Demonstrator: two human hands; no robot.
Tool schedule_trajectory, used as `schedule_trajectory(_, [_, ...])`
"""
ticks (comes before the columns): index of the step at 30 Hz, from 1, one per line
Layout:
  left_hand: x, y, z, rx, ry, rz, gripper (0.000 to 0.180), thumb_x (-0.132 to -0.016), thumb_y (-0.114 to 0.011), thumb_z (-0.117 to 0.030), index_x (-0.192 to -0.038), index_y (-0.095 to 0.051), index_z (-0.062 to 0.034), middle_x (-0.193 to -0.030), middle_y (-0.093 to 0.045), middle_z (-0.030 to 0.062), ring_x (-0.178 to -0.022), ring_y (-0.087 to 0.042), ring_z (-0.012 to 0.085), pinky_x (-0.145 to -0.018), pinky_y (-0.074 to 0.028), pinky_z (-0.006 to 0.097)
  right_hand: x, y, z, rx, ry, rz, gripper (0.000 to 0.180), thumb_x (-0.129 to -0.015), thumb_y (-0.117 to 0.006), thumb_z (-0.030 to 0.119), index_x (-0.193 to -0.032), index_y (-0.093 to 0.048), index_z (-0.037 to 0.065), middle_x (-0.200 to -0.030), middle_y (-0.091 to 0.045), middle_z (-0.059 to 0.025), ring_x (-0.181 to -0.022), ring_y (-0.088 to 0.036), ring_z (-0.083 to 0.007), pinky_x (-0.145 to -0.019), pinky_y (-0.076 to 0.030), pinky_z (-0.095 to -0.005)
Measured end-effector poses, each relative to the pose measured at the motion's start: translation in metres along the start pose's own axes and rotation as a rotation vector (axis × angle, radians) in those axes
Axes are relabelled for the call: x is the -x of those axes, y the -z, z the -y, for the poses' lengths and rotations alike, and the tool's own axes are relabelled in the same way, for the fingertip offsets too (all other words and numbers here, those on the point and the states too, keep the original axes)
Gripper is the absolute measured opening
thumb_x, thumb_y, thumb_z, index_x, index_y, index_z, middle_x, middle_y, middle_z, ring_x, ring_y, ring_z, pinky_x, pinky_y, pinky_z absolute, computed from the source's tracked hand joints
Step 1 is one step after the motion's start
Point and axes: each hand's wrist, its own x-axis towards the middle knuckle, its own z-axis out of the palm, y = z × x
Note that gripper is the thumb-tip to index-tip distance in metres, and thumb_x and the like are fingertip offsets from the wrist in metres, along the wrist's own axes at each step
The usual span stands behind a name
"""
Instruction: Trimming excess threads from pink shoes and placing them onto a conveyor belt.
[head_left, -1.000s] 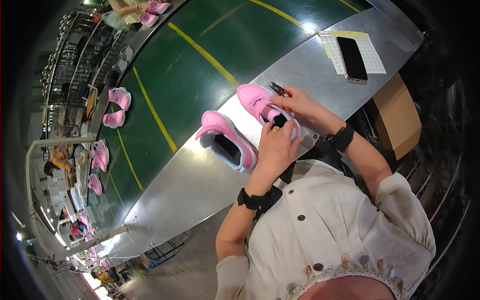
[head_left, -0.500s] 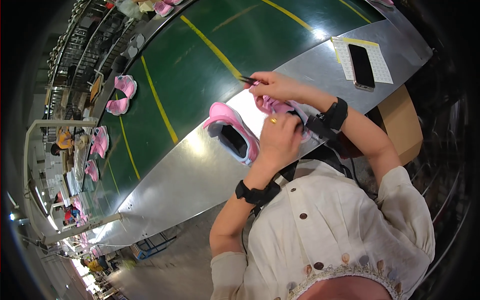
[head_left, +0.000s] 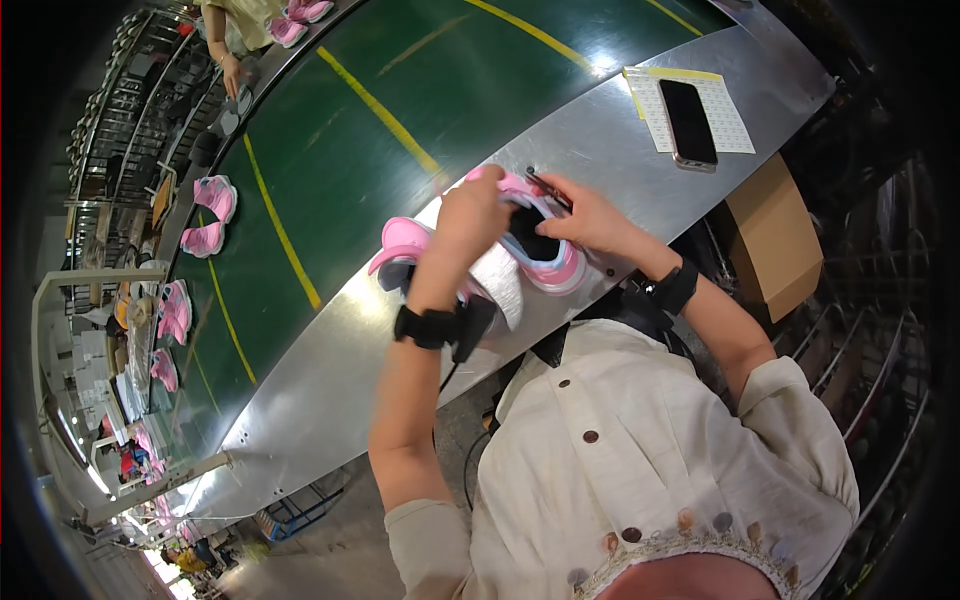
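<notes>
Both your hands grip one pink shoe [head_left: 545, 255] above the steel tabletop [head_left: 330, 370]: your left hand [head_left: 475, 215] closed over its toe end, your right hand [head_left: 585, 215] closed on its collar. A second pink shoe [head_left: 400, 250] lies just beside it, by the green belt [head_left: 400, 90].

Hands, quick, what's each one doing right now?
Left hand: closed on the pink shoe.
Right hand: gripping the same shoe, a thin dark tool at its fingers.

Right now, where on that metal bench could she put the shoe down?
Bare metal bench lies left of the second pink shoe, and between her right hand and the phone. Around her left hand and the held shoe it is crowded.
</notes>
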Motion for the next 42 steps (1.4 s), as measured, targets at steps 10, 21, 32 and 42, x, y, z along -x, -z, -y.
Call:
schedule_trajectory(10, [-0.014, -0.002, 0.053, 0.861, 0.459, 0.369, 0.033, -0.076, -0.072, -0.025, -0.102, -0.065, -0.0044, -0.081, -0.066, 0.0078, -0.053, -0.062, 0.0156, -0.035, -0.046, 0.028, 0.037, -0.020, -0.017, -0.257, -0.044, -0.009, 0.060, -0.079, -0.065, 0.005, -0.134, -0.040, 0.002, -0.121, -0.053, -0.0078, -0.107, -0.050, -0.0114, -0.092, -0.041, -0.0253])
schedule_trajectory(21, [-0.007, -0.009, 0.048, 1.006, 0.451, 0.292, 0.027, -0.079, -0.070, -0.022, -0.097, -0.066, -0.0034, -0.083, -0.066, 0.0056, -0.068, -0.063, 0.0132, -0.053, -0.053, 0.025, 0.000, 0.001, -0.009, -0.097, 0.074, -0.079, 0.028, -0.089, -0.059, 0.019, -0.112, -0.062, 0.004, -0.105, -0.063, -0.0057, -0.091, -0.057, -0.0108, -0.079, -0.045, -0.0251])
schedule_trajectory(32, [-0.019, -0.005, 0.048, 0.971, 0.559, 0.375, 0.032, -0.079, -0.070, -0.022, -0.099, -0.064, 0.0022, -0.082, -0.065, 0.0079, -0.068, -0.064, 0.0147, -0.057, -0.053, 0.023, -0.032, 0.009, -0.014, 0.025, 0.250, -0.002, 0.021, -0.084, -0.062, 0.012, -0.104, -0.066, 0.004, -0.087, -0.063, -0.0036, -0.079, -0.058, -0.0117, -0.072, -0.045, -0.0240])
schedule_trajectory(42, [-0.029, -0.014, 0.046, 1.073, 0.614, 0.253, 0.017, -0.073, -0.062, -0.008, -0.077, -0.063, 0.0094, -0.067, -0.064, 0.0157, -0.049, -0.063, 0.0244, -0.046, -0.051, 0.033, -0.032, 0.007, 0.069, 0.852, 0.698, 0.070, 0.023, -0.074, -0.070, 0.024, -0.095, -0.067, 0.016, -0.074, -0.054, -0.0023, -0.063, -0.057, -0.0220, -0.052, -0.044, -0.0336])
